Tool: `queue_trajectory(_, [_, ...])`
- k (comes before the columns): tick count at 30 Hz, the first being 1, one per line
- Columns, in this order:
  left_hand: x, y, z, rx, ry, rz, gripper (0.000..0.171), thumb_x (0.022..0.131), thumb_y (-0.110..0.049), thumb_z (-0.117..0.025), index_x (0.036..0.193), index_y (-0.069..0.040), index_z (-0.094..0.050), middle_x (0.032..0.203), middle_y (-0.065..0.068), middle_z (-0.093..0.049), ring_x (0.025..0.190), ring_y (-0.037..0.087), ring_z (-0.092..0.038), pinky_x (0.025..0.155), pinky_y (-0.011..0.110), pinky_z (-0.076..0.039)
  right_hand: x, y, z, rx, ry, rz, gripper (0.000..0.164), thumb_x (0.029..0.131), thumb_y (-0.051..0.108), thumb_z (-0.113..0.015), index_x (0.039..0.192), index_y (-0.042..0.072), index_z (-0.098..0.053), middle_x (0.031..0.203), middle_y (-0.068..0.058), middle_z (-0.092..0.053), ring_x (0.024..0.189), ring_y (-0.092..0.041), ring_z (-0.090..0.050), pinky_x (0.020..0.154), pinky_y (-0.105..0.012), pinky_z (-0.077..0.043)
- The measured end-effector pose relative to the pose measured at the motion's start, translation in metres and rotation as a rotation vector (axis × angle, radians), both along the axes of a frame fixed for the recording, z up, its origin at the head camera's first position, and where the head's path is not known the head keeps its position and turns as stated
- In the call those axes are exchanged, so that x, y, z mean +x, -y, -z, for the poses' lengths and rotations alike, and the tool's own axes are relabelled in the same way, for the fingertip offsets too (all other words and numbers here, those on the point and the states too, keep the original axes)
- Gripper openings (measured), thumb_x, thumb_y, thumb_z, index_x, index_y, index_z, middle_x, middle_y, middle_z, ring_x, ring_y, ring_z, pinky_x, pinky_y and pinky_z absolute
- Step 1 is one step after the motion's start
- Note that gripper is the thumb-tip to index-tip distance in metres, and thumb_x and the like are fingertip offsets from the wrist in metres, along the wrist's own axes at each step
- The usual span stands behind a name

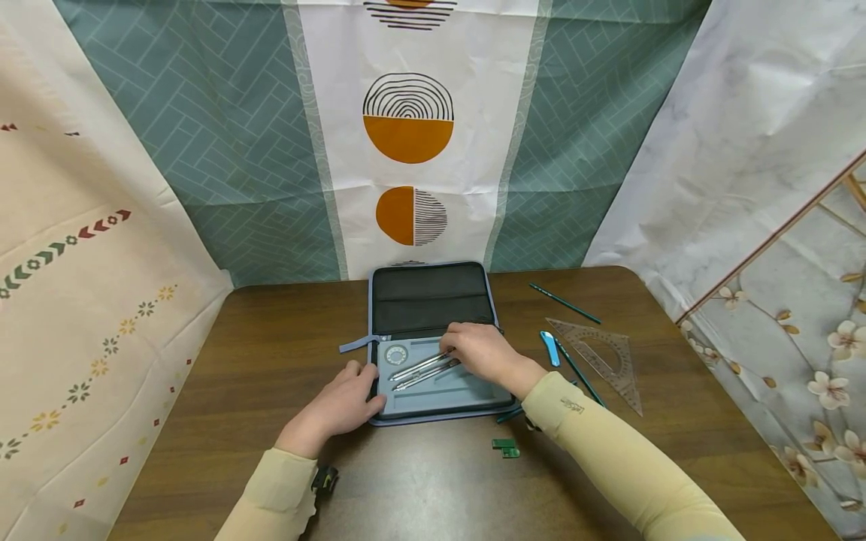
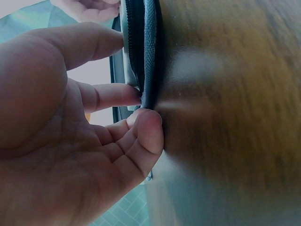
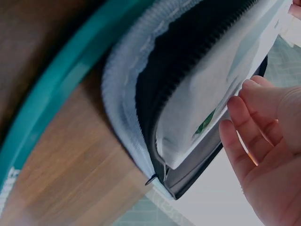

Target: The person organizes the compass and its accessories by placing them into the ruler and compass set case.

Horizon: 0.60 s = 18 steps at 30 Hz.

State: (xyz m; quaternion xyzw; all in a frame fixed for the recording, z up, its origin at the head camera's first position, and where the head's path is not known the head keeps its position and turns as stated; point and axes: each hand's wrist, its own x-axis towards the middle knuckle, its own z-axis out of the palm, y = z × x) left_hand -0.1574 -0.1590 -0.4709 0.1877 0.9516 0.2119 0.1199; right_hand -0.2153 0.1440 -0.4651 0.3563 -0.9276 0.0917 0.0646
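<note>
A zippered drawing-set case (image 1: 433, 294) lies unfolded in the middle of the table, its black-lined lid laid back and its grey-blue tray (image 1: 413, 406) facing up. My left hand (image 1: 345, 402) holds the case's left edge; in the left wrist view its thumb and fingers are at the zipper rim (image 2: 149, 52). Over the tray, my right hand (image 1: 483, 353) pinches the upper end of a silver metal compass (image 1: 422, 366), whose slim legs point left. Its fingertips sit close to the tray in the right wrist view, where the compass is hidden. A small round dial-like piece (image 1: 396, 355) sits at the tray's upper left.
Right of the case lie a clear set square (image 1: 609, 359), a blue cutter (image 1: 550, 349), a dark green pencil (image 1: 564, 303) and another pencil (image 1: 580, 373). Small green pieces (image 1: 506, 448) lie in front of the case. A fabric pull tab (image 1: 355, 345) sticks out at left.
</note>
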Motion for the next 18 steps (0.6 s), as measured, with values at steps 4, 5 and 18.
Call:
queue_trajectory(4, [0.001, -0.001, -0.001, 0.002, 0.0, 0.004, 0.039, 0.106, -0.021, -0.07, 0.136, 0.001, -0.061, 0.121, 0.019, -0.055, 0.099, 0.027, -0.053, 0.088, 0.049, -0.051, 0.003, -0.006, -0.002, -0.01, -0.004, 0.022, 0.021, 0.098, 0.008, -0.085, 0.117, 0.017, -0.082, 0.11, 0.0, -0.073, 0.098, -0.019, -0.073, 0.084, -0.038, -0.06])
queue_trajectory(5, [0.001, -0.001, -0.001, 0.003, 0.0, 0.006, 0.039, 0.106, -0.021, -0.07, 0.136, 0.001, -0.061, 0.121, 0.019, -0.055, 0.099, 0.027, -0.053, 0.087, 0.049, -0.051, 0.003, -0.008, -0.003, -0.01, -0.007, 0.026, 0.022, 0.098, 0.009, -0.085, 0.118, 0.017, -0.081, 0.111, 0.0, -0.073, 0.099, -0.02, -0.073, 0.083, -0.038, -0.061])
queue_trajectory(18, [0.001, -0.002, -0.002, 0.002, 0.007, 0.004, 0.042, 0.106, -0.022, -0.071, 0.138, 0.002, -0.06, 0.123, 0.02, -0.055, 0.102, 0.029, -0.054, 0.089, 0.05, -0.052, 0.018, -0.031, -0.012, 0.002, -0.044, 0.045, 0.032, 0.097, 0.018, -0.088, 0.128, 0.014, -0.079, 0.121, -0.002, -0.074, 0.102, -0.019, -0.074, 0.077, -0.037, -0.061])
